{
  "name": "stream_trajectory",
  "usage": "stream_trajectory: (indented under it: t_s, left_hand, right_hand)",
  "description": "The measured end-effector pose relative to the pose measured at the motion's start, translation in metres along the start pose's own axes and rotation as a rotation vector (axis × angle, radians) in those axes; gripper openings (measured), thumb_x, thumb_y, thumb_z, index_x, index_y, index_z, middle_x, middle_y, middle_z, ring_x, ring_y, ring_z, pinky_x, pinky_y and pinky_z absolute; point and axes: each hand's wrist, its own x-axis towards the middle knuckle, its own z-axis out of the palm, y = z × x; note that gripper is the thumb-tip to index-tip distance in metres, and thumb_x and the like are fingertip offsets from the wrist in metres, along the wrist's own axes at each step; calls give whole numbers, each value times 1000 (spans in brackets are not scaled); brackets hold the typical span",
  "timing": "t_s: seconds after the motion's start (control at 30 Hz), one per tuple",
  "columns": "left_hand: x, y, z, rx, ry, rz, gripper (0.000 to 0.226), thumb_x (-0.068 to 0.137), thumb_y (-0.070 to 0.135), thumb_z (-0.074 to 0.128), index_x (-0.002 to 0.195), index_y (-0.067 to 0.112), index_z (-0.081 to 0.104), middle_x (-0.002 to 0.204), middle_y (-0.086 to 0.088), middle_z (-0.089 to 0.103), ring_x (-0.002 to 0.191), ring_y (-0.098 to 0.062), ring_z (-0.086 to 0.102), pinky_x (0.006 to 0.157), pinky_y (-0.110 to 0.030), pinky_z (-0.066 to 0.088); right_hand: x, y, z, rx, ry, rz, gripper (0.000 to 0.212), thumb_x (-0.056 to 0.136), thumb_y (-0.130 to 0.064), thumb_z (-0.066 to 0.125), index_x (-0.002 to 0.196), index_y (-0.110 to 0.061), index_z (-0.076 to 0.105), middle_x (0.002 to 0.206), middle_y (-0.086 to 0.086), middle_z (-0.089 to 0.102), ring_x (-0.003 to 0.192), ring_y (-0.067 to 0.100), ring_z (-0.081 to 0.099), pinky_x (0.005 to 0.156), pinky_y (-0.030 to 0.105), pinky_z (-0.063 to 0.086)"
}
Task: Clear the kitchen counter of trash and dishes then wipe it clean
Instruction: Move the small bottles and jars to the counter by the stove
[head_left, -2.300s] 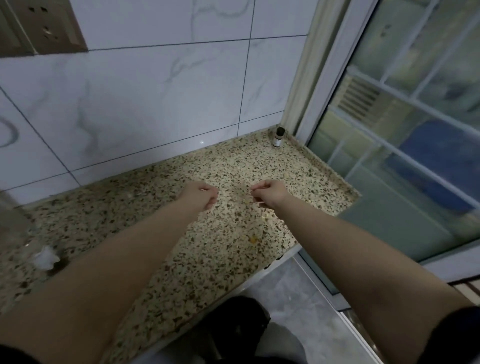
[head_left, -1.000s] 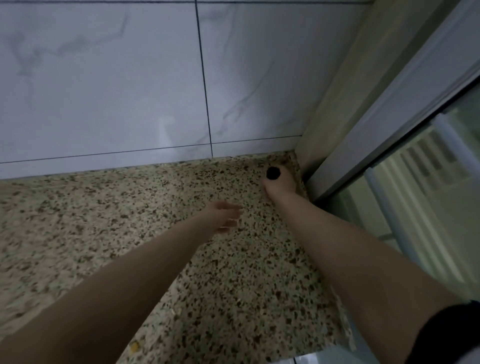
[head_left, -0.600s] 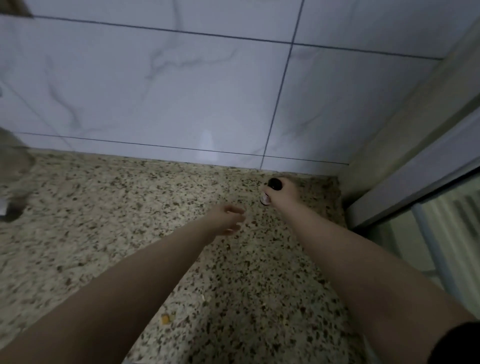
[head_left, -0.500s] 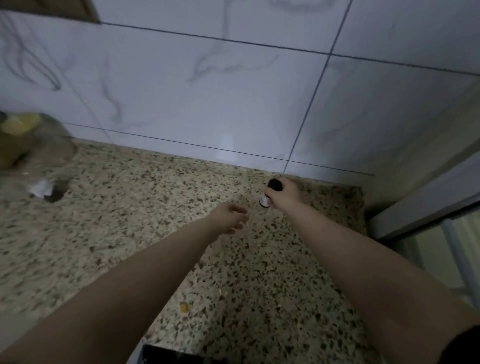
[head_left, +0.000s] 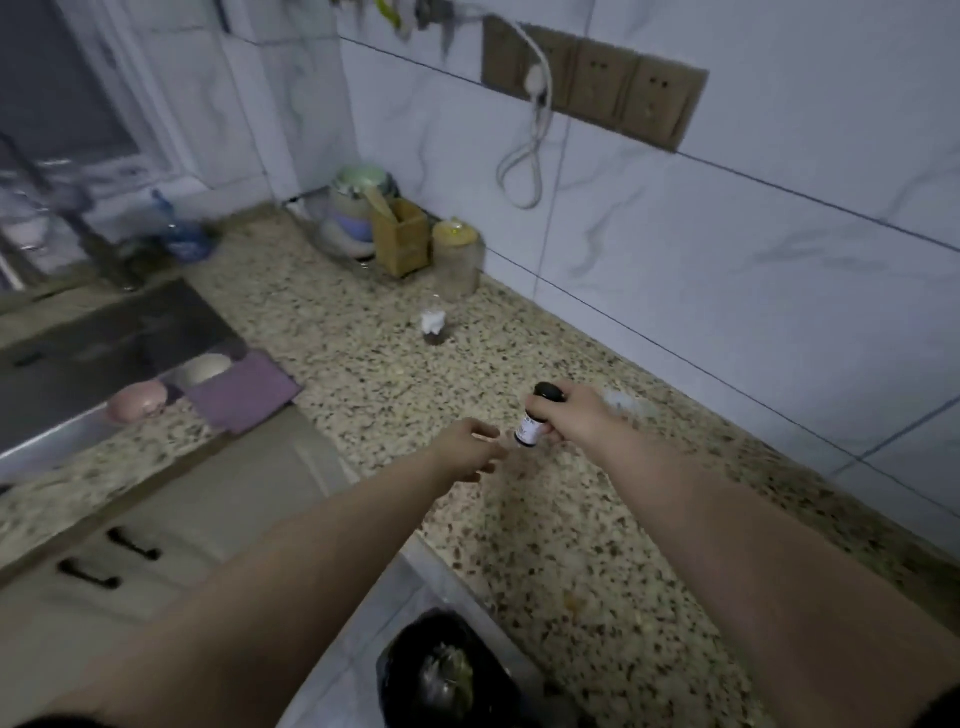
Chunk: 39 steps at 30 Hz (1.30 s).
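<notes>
I see the speckled counter (head_left: 363, 364) only partly cleared: beyond the bottle, toward the corner, a jar (head_left: 457, 257), a wooden box (head_left: 402, 239) and a pot (head_left: 353, 218) stand against the wall, and a crumpled white scrap (head_left: 432, 322) lies between them and the bottle. Left of the bottle, a purple cloth (head_left: 241, 395) sits unused by the sink (head_left: 104, 343), where two bowls (head_left: 137, 405) rest; wiping, I judge, has not begun. A black bin (head_left: 447, 670) waits below the bottle. My right hand (head_left: 571, 415) curls round the small dark-capped bottle (head_left: 535, 421), lifted above the counter. My left hand (head_left: 467, 449), fingers loosely spread, holds nothing just beside the bottle.
</notes>
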Motion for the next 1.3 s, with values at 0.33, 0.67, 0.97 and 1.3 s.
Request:
stream_trajectory:
  t_s: [0.33, 0.67, 0.97, 1.3]
  left_hand:
    - [-74, -119, -202, -203, 269, 86, 42, 78, 12, 80, 114, 13, 59, 106, -5, 62, 74, -11, 55, 52, -17, 42]
    - [-172, -256, -358, -501, 401, 20, 28, 80, 22, 78, 103, 20, 61, 91, -3, 63, 79, -15, 58, 68, -25, 44]
    - [-262, -355, -440, -678, 749, -15, 37, 82, 18, 77, 115, 17, 61, 96, -2, 68, 80, -10, 62, 68, -24, 42]
    - [-322, -432, -511, -700, 1081, -48, 31, 79, 17, 81, 103, 14, 61, 81, -1, 63, 68, -11, 61, 57, -22, 45]
  right_hand:
    - [-36, -121, 234, -97, -214, -162, 25, 87, -32, 72, 101, -12, 63, 77, 5, 66, 54, 12, 61, 40, 20, 41]
    - [-86, -198, 445, -112, -458, -262, 21, 84, -33, 74, 94, -17, 66, 78, 5, 72, 53, 12, 58, 49, 25, 41]
    - [-157, -259, 610, -213, -793, -434, 19, 85, -31, 73, 91, -15, 65, 70, 2, 66, 48, 11, 52, 41, 21, 36]
    - [-218, -313, 753, -280, -1235, -444, 24, 81, -24, 79, 97, -12, 66, 80, 8, 68, 54, 11, 53, 51, 24, 40]
